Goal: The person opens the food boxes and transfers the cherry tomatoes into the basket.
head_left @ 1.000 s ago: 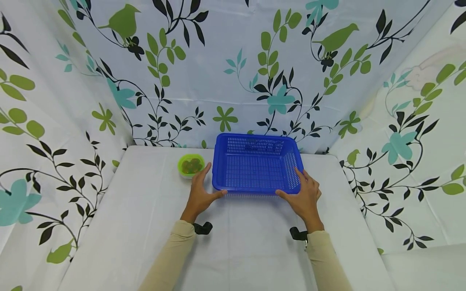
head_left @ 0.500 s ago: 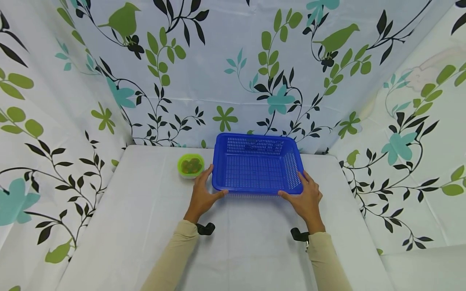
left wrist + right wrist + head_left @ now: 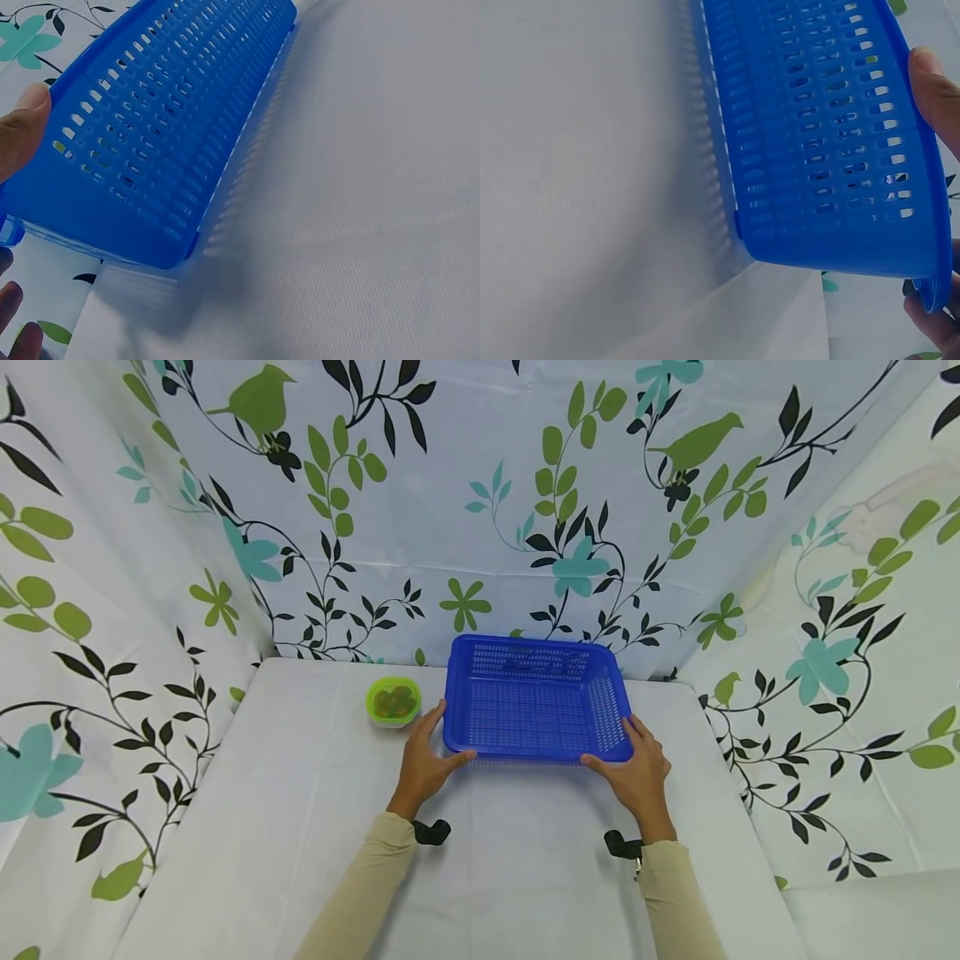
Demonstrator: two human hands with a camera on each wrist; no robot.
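A blue perforated plastic basket point(image 3: 528, 752) lies near the back of the white table, its inside bare in the head view. My left hand point(image 3: 423, 768) holds its front left corner, thumb on the front rim and fingers at the left side. At the opposite front corner, my right hand point(image 3: 633, 772) grips the basket likewise. The right wrist view shows the right thumb point(image 3: 934, 94) on the rim and fingertips under the lip. Some left fingers point(image 3: 26, 341) hang apart from the basket wall in the left wrist view.
Left of the basket, close to my left fingertips, stands a small tub point(image 3: 393, 700) with a bright green rim and greenish-brown contents I cannot identify. Patterned cloth point(image 3: 420, 527) hangs behind the table and on both sides. White cloth covers the table point(image 3: 517, 877).
The basket has shifted slightly to the right, with both hands moving along at its corners. My right hand's fingers have slid a little nearer along its side. The small tub has stayed put.
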